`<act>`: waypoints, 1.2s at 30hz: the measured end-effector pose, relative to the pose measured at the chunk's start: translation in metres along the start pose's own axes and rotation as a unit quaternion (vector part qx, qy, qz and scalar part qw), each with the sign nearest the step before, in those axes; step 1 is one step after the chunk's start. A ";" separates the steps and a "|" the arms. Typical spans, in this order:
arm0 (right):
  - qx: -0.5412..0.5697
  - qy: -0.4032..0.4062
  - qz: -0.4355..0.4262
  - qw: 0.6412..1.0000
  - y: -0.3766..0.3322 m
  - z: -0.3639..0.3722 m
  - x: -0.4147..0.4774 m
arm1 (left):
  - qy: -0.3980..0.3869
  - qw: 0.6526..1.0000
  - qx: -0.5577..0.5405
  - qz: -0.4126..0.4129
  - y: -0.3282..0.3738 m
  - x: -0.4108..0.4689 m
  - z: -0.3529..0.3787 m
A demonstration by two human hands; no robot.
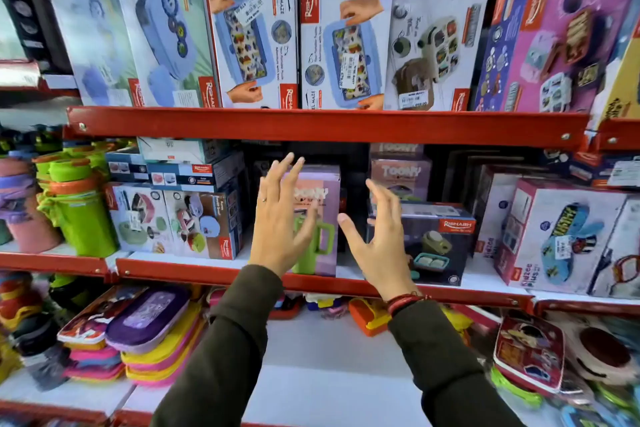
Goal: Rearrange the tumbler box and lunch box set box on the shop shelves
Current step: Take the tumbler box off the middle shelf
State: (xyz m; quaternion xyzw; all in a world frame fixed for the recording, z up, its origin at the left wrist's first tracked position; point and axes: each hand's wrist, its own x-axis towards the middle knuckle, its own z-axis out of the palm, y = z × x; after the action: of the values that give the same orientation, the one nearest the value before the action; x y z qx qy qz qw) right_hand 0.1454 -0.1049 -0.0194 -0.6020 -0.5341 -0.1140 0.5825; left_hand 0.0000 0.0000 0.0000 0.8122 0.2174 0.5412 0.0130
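The tumbler box [320, 215] is stood upright on the middle shelf [214, 269], the lunch box set box [434, 243] at its 3 o'clock. Left hand [280, 218] and right hand [381, 239] are held before them, fingers spread, nothing grasped

dark olive sleeves [228, 340]; red thread wristband [403, 300]; finger ring [264, 199]

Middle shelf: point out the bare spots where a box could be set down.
Bare white shelf board shows between the dark lunch box set box and the Kidzee box. A narrow gap lies between the tumbler box and the dark box. Left of the tumbler box, stacked boxes crowd it.
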 end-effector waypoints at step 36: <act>0.093 -0.015 0.107 0.990 0.008 -0.009 -0.070 | 0.058 0.935 -0.251 -0.242 0.011 -0.100 0.006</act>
State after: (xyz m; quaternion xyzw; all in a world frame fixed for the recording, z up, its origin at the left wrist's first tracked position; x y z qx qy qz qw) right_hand 0.1283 -0.1460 -0.0743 -0.6007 -0.4835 0.0077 0.6367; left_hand -0.0224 -0.0457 -0.0870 0.6728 0.2644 0.6045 0.3347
